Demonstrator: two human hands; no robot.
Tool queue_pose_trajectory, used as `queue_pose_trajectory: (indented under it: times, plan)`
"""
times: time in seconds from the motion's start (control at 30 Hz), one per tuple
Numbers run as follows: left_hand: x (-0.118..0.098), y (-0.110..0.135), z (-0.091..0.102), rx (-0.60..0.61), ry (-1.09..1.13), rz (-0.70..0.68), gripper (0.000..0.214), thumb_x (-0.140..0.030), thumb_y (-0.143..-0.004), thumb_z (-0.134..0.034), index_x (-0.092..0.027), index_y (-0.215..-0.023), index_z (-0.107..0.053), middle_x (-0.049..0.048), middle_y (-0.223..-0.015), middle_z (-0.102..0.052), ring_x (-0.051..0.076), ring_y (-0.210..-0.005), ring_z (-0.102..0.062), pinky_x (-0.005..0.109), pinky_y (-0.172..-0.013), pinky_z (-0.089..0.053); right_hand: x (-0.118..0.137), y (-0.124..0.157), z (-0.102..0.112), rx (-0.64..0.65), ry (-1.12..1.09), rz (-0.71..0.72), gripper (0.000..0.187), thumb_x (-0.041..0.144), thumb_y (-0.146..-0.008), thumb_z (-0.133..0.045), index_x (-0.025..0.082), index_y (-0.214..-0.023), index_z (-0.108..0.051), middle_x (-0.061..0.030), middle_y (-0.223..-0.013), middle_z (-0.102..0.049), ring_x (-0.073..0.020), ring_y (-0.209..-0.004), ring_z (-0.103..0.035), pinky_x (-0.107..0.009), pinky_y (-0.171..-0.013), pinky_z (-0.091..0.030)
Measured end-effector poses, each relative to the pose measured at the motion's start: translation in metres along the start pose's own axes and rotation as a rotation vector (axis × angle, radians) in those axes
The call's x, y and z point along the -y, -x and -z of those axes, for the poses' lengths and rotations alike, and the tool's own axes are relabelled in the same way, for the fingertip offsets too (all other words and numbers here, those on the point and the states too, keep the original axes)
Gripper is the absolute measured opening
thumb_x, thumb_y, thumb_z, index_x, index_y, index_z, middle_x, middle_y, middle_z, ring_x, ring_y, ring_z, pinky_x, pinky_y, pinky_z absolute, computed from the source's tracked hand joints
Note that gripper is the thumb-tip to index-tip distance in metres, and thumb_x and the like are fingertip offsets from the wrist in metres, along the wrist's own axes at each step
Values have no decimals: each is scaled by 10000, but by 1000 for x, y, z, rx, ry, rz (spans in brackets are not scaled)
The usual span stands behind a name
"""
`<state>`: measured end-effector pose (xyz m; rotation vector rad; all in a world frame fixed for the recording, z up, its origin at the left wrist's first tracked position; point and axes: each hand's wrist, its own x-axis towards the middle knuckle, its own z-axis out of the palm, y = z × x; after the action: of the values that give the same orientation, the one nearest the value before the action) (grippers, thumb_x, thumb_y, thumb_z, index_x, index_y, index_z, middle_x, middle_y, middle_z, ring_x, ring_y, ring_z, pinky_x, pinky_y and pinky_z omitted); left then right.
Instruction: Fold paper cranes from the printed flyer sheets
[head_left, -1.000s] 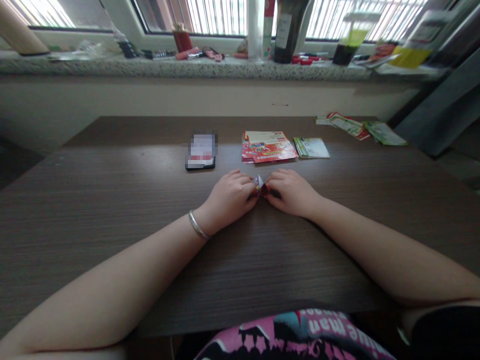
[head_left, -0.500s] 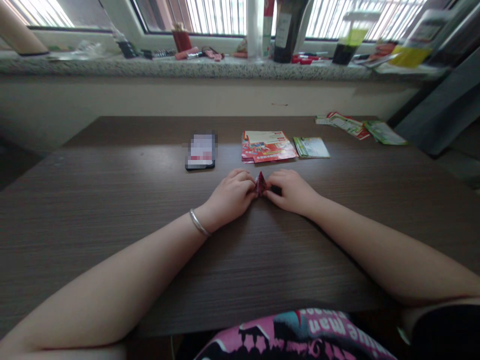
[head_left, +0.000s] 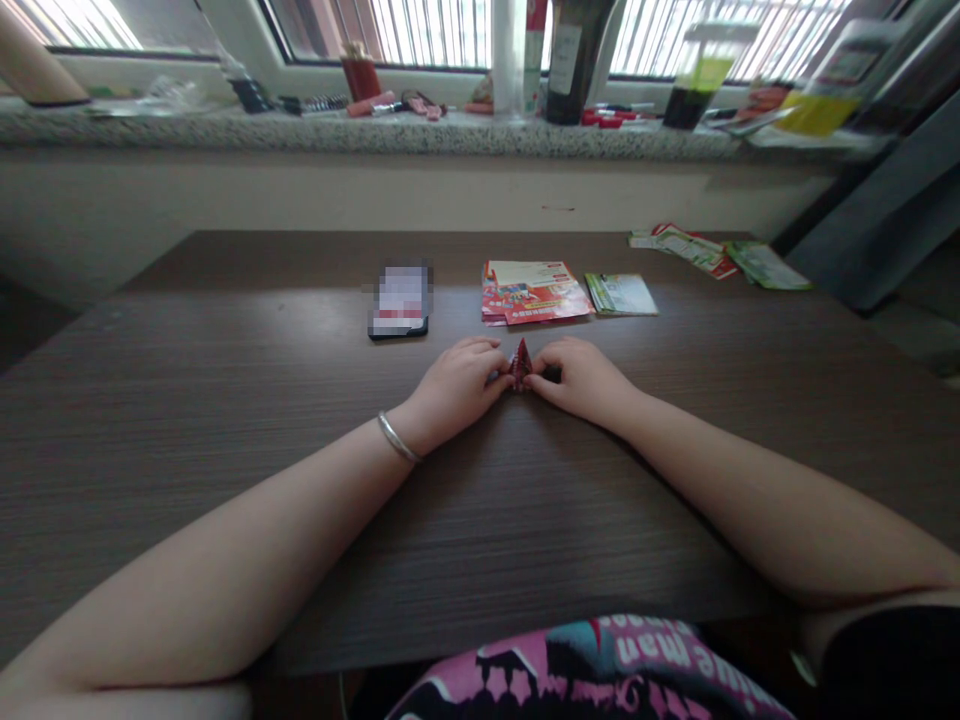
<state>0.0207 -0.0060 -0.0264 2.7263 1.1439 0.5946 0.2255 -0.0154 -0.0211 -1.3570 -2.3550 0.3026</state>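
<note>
Between my hands, over the middle of the dark wooden table, a small red piece of folded paper stands with its pointed tip up. My left hand pinches its left side between thumb and fingers. On the opposite side my right hand grips the paper's edge with thumb and forefinger, the other fingers curled. A silver bangle circles my left wrist. Beyond my hands lie a stack of red printed leaflets and a smaller green and white paper stack.
A phone with a blurred screen lies left of the leaflets. More printed papers spread at the table's far right corner. Bottles, pens and a red holder crowd the stone windowsill behind the table.
My left fingers have shifted slightly on the folded paper, showing more of its red face. Both hands keep hold of it in almost the same place.
</note>
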Motion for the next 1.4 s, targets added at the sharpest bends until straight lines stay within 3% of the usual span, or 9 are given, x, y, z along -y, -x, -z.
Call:
queue_pose_trajectory:
  times: [0.27, 0.47, 0.53, 0.63, 0.7, 0.83, 1.03, 1.23, 1.4]
  plan:
    - [3, -1, -4, -16, 45, 45, 138, -278, -863, -615, -163, -834, -686, 103, -1023, -705, 262, -1147, -591, 429, -999, -468, 1, -3, -3, 37, -190, -162, 129, 279, -764, -690, 191, -682, -645, -9, -724, -673, -143, -675, -566, -262, -621, -373]
    - [4, -2, -3, -5, 64, 83, 130, -283, -849, -639, -174, -847, -708, 107, -1102, -685, 255, -1158, -586, 406, -1002, -459, 0, -4, -4, 37, -192, -173, 140, 293, -750, -692, 192, -671, -637, -4, -701, -650, -136, -645, -532, -257, -593, -347]
    - [3, -2, -1, 1, 77, 107, 127, -291, -846, -647, -181, -857, -710, 94, -1091, -690, 244, -1104, -612, 388, -973, -475, 0, -4, -5, 36, -198, -175, 149, 305, -746, -693, 193, -666, -635, 0, -686, -642, -132, -632, -524, -254, -583, -341]
    - [-1, -2, 4, 20, 50, 115, 143, -313, -863, -631, -186, -861, -697, 49, -912, -715, 209, -904, -657, 376, -937, -484, -2, -4, -4, 26, -197, -183, 165, 318, -738, -692, 191, -653, -628, 3, -669, -635, -128, -615, -520, -254, -577, -338]
    - [-4, 0, 7, 25, -1, 90, 165, -324, -886, -597, -182, -881, -680, 35, -836, -709, 201, -835, -656, 370, -911, -491, -3, -4, -3, 19, -198, -195, 151, 299, -735, -686, 189, -650, -626, 0, -673, -640, -128, -617, -526, -254, -583, -344]
    - [-7, 5, 11, 66, -62, -19, 212, -293, -897, -557, -196, -1066, -640, 45, -941, -722, 203, -838, -678, 309, -755, -531, -6, -3, 1, 18, -194, -220, 117, 269, -724, -678, 186, -658, -629, -8, -691, -650, -134, -630, -534, -257, -586, -353]
    - [-6, 6, 13, 68, -145, -285, 292, -218, -936, -478, -179, -1166, -653, 80, -1176, -692, 199, -1027, -672, 337, -925, -517, -8, -2, 1, -3, -155, -222, 100, 261, -730, -663, 188, -672, -626, -19, -729, -668, -144, -645, -547, -261, -595, -370]
    - [-12, 6, 14, 68, -228, -289, 297, -240, -958, -443, -193, -1143, -670, 70, -1074, -725, 211, -958, -681, 379, -884, -526, -5, -2, 4, 17, -72, -268, 102, 306, -748, -662, 208, -723, -649, -23, -747, -682, -161, -651, -565, -275, -593, -382]
    - [-16, 8, 13, 51, -283, -268, 302, -265, -958, -453, -196, -1174, -653, 72, -1119, -698, 221, -1028, -633, 380, -930, -502, -2, -1, 4, -10, 13, -266, 125, 334, -746, -656, 220, -714, -618, -19, -723, -668, -160, -626, -551, -276, -568, -357]
